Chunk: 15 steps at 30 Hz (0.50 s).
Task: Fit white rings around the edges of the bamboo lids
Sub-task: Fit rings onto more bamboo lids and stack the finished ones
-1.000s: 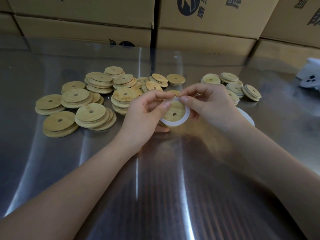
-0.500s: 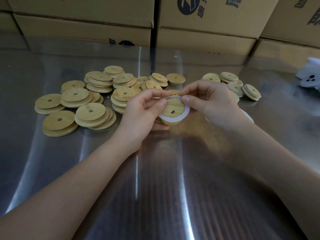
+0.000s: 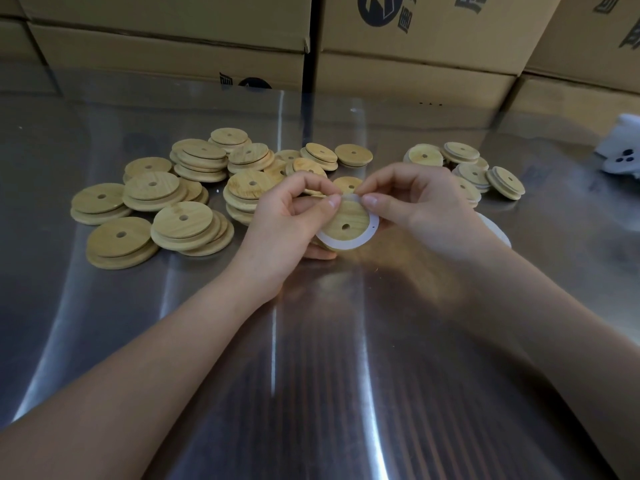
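A round bamboo lid (image 3: pixel 348 221) with a small hole is held tilted above the table's middle. A white ring (image 3: pixel 343 243) runs around its lower and right edge. My left hand (image 3: pixel 287 220) grips the lid from the left, thumb on its top face. My right hand (image 3: pixel 415 206) pinches the ring at the lid's upper edge, thumb tip close to the left thumb. A big pile of bare bamboo lids (image 3: pixel 180 199) lies to the left. A smaller group of lids (image 3: pixel 485 171) lies behind my right hand.
The shiny metal table (image 3: pixel 311 358) reflects light. Cardboard boxes (image 3: pixel 415 46) line its far edge. A white object (image 3: pixel 621 150) sits at the far right. Something white (image 3: pixel 498 230) peeks out behind my right wrist.
Both hands have shifted slightly along the lid's rim, and both thumbs have closed in at its upper edge. The ring now shows around the lower and right rim. The piles have not moved.
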Each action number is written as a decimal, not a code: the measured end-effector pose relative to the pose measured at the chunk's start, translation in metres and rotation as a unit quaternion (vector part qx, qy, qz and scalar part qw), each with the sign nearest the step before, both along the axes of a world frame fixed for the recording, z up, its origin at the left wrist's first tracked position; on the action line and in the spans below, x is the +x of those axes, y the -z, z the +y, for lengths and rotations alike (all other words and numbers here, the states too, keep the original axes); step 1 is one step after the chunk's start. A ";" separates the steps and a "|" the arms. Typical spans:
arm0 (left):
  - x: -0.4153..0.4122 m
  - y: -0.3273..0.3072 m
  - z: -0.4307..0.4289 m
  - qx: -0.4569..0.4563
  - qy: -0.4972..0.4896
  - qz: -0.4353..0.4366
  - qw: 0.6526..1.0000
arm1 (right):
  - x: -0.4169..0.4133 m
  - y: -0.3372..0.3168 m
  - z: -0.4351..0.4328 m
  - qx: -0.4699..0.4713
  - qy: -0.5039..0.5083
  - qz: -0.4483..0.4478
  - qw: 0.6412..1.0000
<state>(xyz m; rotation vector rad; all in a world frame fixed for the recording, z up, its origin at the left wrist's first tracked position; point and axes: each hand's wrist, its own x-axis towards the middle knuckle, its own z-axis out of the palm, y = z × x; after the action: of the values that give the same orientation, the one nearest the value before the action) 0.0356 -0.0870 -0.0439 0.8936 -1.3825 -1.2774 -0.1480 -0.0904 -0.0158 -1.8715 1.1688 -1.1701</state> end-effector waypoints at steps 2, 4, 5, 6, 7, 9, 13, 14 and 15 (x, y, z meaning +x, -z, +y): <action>0.001 -0.001 0.000 -0.011 0.000 -0.011 1.000 | 0.001 0.001 0.001 -0.009 -0.001 0.003 1.000; 0.001 -0.002 0.000 -0.027 0.000 -0.022 0.999 | 0.003 0.002 0.001 -0.014 -0.003 0.003 1.000; 0.001 -0.002 0.000 -0.035 -0.001 -0.028 0.999 | 0.003 0.002 0.002 -0.016 -0.003 0.002 1.000; 0.000 -0.002 0.001 -0.043 -0.003 -0.035 0.998 | 0.003 0.002 0.002 -0.020 -0.003 0.003 1.000; 0.000 -0.002 0.001 -0.053 -0.005 -0.043 0.998 | 0.004 0.002 0.002 -0.028 -0.001 0.008 1.000; -0.001 -0.003 0.002 -0.073 -0.010 -0.056 0.996 | 0.004 0.002 0.003 -0.048 0.007 0.027 0.998; -0.001 -0.003 0.002 -0.088 -0.025 -0.058 0.994 | 0.004 0.000 0.005 -0.073 0.012 0.048 0.996; -0.002 -0.003 0.003 -0.093 -0.030 -0.061 0.993 | 0.004 0.000 0.005 -0.075 0.011 0.052 0.996; -0.002 -0.004 0.003 -0.097 -0.033 -0.065 0.993 | 0.004 -0.001 0.005 -0.078 0.011 0.058 0.995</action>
<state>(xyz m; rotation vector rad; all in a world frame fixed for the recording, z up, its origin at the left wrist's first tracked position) 0.0339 -0.0843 -0.0402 0.8933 -1.5373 -1.0294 -0.1442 -0.0851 -0.0149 -2.0730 1.1928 -1.2087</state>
